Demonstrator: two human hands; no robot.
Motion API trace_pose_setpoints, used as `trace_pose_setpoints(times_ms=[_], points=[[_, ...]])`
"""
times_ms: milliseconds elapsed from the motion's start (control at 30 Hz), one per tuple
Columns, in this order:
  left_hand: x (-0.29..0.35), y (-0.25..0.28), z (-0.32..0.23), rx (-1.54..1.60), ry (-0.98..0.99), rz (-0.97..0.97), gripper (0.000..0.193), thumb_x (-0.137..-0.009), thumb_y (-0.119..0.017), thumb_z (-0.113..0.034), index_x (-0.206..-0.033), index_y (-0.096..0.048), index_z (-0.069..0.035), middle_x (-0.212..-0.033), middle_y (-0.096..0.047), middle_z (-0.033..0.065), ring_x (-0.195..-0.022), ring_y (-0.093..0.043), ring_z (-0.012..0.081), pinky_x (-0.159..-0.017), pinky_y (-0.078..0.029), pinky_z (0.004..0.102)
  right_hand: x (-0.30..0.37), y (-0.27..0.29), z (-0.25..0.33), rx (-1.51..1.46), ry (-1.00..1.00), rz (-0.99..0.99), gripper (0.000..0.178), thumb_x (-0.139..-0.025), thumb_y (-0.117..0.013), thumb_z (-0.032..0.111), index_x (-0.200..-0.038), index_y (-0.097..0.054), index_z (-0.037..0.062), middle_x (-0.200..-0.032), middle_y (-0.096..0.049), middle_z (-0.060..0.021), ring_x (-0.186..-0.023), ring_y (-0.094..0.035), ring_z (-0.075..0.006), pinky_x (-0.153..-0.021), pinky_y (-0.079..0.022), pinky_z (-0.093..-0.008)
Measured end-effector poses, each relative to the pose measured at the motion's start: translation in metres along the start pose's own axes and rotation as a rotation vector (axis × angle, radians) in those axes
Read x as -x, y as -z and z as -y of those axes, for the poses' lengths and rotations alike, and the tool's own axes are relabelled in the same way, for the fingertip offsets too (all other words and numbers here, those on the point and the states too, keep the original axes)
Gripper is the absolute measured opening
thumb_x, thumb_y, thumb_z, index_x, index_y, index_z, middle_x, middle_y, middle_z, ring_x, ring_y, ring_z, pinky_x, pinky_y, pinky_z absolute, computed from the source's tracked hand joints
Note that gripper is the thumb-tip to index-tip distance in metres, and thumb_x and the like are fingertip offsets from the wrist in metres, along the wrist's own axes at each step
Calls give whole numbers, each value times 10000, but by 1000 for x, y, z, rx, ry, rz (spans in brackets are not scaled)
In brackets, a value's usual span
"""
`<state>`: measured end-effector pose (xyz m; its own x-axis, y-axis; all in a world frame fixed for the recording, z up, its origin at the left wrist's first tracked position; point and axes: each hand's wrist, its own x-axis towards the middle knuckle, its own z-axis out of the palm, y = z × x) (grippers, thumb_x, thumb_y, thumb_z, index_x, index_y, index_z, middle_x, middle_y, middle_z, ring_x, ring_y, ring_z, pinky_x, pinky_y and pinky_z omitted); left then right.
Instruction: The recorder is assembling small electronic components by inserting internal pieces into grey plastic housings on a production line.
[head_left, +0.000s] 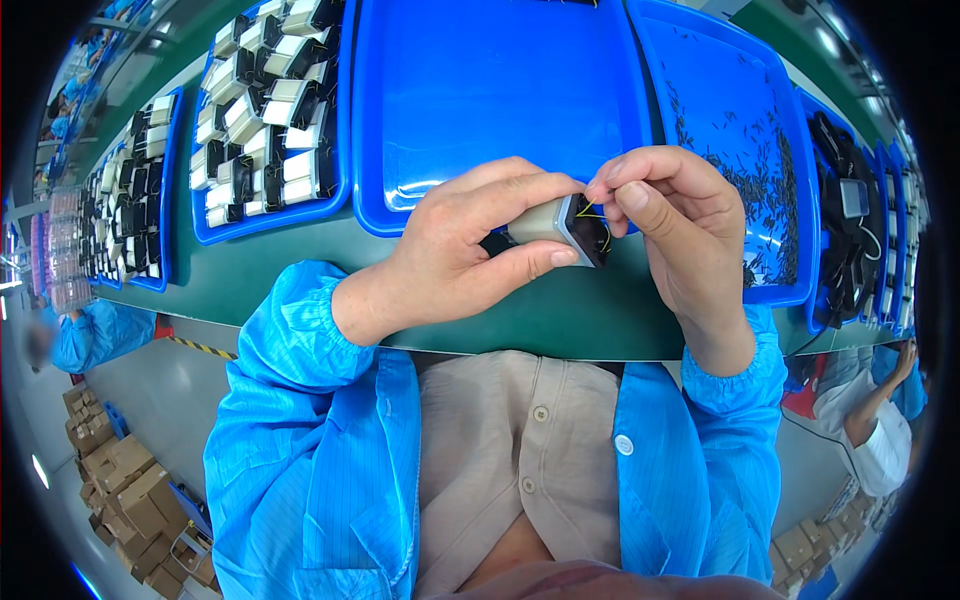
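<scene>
My left hand [450,235] grips a small cream-coloured block-shaped device [537,222] between thumb and fingers, above the table's front edge. The device has a pale grey rim and a black end face [586,232] turned toward the right. Thin yellow wires [592,209] stick out of that end. Closed in a pinch, my right hand [690,215] has its thumb and fingertips at one yellow wire. Whether a small piece is also between those fingertips cannot be made out.
A blue tray [500,100] lies beyond my hands. Left of it, another blue tray [343,130] holds several similar devices [245,115]. On the right, a blue tray [720,120] contains scattered short black pieces. Further right are black parts [845,200]. Other people and cardboard boxes [150,500] appear around the green table.
</scene>
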<state>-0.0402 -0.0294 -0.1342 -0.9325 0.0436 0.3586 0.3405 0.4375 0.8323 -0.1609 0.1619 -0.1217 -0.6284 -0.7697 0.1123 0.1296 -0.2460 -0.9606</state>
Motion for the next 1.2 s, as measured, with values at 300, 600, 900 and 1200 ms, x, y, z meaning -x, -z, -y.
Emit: trace_pose_setpoints(times_ms=[300, 600, 900, 1200], points=[[1, 1, 0, 22, 6, 31, 436, -839, -788, -117, -1226, -648, 28, -1066, -683, 152, -934, -659, 242, -797, -518, 320, 1, -1, 3, 28, 52, 16, 117, -957, -655, 33, -1052, -691, -25, -1001, -724, -111, -952, -684, -144, -816, -545, -251], [1, 1, 0, 39, 7, 25, 434, -837, -785, -106, -1225, -648, 30, -1064, -679, 150, -929, -651, 238, -794, -514, 318, 2, -2, 4, 38, 47, 41, 109, -953, -647, -1, -1048, -690, -32, -1000, -720, -117, -940, -687, -152, -839, -560, -268], [-1, 0, 1, 43, -9, 0, 425, -824, -797, -101, -1204, -656, 25, -1051, -679, 141, -914, -647, 233, -785, -512, 315, 0, -7, 4, 226, 101, 40, 86, -928, -658, -16, -1001, -703, -19, -954, -667, -63, -864, -642, -120, -742, -525, -241], [-4, -3, 3, -138, -126, -117, 409, -755, -834, -76, -1128, -679, -12, -1030, -683, 127, -914, -657, 248, -765, -532, 333, -1, -4, 0, 506, 218, 101, 122, -859, -706, -19, -976, -708, 15, -942, -656, -68, -796, -609, -123, -673, -487, -242]])
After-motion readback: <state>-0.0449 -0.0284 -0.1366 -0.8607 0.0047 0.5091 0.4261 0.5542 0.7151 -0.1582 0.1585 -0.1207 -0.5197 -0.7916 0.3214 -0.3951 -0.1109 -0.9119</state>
